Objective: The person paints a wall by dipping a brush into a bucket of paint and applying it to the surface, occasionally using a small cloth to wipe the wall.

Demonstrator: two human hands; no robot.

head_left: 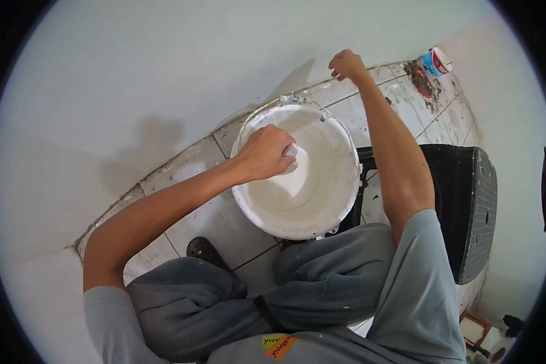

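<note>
- My left hand (266, 151) reaches into the white bucket (346, 200). The fingers are wrapped tight around a small white-coated object (293, 159). It is too smeared for me to tell what it is.
- The object pokes out of my fist toward 3 o'clock, over the bucket's wet white inside.
- The bucket stands on the tiled floor (218, 221) just in front of my knees, a little toward 12 o'clock from the middle of my view.
- My right hand (346, 64) is stretched out at 1 o'clock, past the bucket, where the floor meets the pale wall (164, 73). The fingers are curled in close. I cannot tell whether they hold anything.
- A black plastic stool (467, 206) sits at 3 o'clock, touching the bucket's side.
- A small can (434, 61) lies at 2 o'clock near the corner, beside a dirty patch.
- A dark sandal (202, 249) shows at 7 o'clock from the bucket.
</note>
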